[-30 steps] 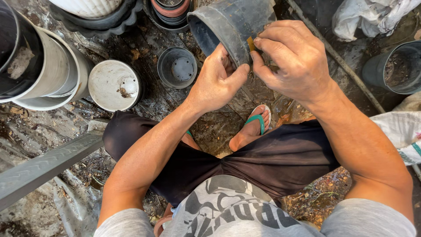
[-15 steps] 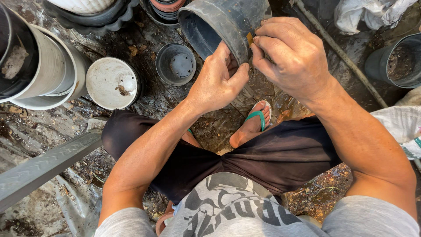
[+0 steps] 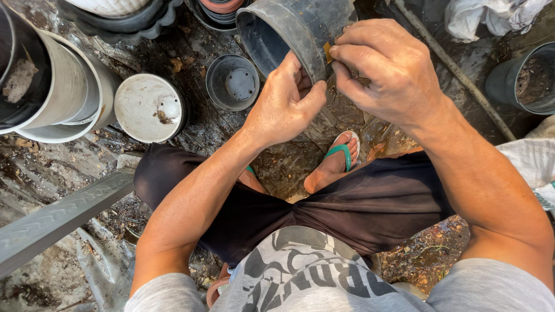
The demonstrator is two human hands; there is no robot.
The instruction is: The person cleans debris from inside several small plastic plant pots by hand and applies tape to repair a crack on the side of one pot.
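A dark grey plastic plant pot lies tilted on its side in front of me, its open mouth facing left. My left hand grips the pot's lower rim from below. My right hand rests on the pot's outer wall, its fingertips pinching a small yellowish scrap stuck to the side. Below my hands, my feet in green flip-flops stand on wet, dirty ground.
A small black pot and a white pot stand to the left, beside stacked white pots. Another dark pot with soil is at right. A thin pole, white cloth and a grey beam lie around.
My hands and the pot have stayed in nearly the same hold; the view has shifted slightly, and my right fingertips have worked along the pot's wall at the scrap.
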